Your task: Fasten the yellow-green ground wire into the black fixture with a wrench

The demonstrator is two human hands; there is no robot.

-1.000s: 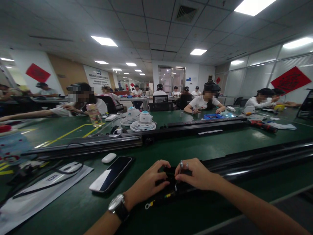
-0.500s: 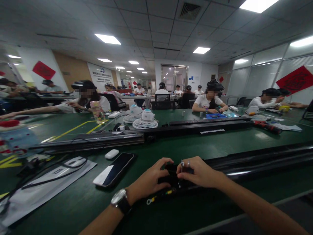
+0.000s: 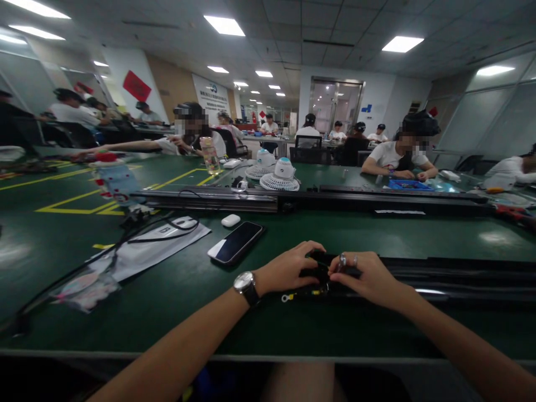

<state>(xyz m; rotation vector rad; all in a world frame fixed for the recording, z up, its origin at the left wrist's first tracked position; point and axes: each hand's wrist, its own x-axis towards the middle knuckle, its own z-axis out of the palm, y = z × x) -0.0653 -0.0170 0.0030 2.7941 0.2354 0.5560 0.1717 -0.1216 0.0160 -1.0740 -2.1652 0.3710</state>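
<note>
My left hand (image 3: 293,269), a wristwatch (image 3: 244,281) on its wrist, curls its thumb and fingers around the end of a long black rail (image 3: 460,279) on the green table. Opposite it, my right hand (image 3: 372,277), with rings on its fingers, pinches at that same end; what lies between its fingertips is too small and dark to name. Just below the left fingers, a wire end with a ring terminal (image 3: 287,298) and yellow sleeving sticks out. The inside of the rail end is dark and partly covered by both hands.
Left of my hands lie a phone (image 3: 237,243), a white earbud case (image 3: 230,220) and a white bag (image 3: 159,245) with black cable over it. Another black rail (image 3: 402,204) crosses behind, near white fans (image 3: 281,176). Co-workers sit across the table, one by a blue tray (image 3: 409,185).
The view has swung left and tilted down, so the table's things appear farther right and higher. Both hands stay at the rail end with nearly the same grip.
</note>
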